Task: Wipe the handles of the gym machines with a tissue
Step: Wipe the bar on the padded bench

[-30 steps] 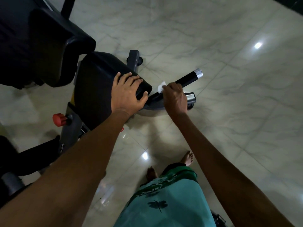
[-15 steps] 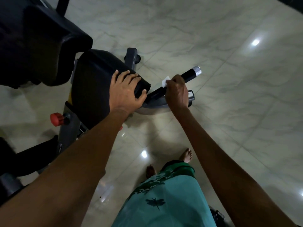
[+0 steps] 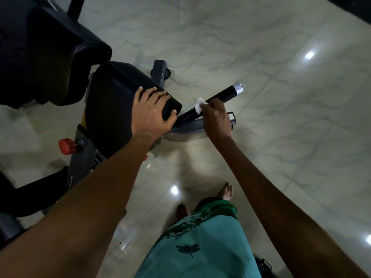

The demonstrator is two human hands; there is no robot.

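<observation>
I can make out a small strip of pale lettering on the grey machine frame at lower left of the frame, but it is too small and dark for me to read; the only other marking I see is a black dragonfly print on the teal garment at bottom centre. My left hand rests on the near corner of the black seat pad, left of centre, with its fingers spread slightly apart and laid over the top edge while the thumb hooks round the front face of the pad. My right hand, just right of centre, has its fingers curled round the black handle and clamped on the white tissue, a corner of which sticks out on the left side of the knuckles, pressed against the bar. The handle's long axis runs on a diagonal, from the machine's base near the centre of the frame up and to the right, ending in a silver cap that points toward the upper right. A second, shorter silver-tipped stub shows just beside the right hand on its right. A red knob juts out of the frame at centre left, and bare feet stand on the glossy marble floor below the hands.
</observation>
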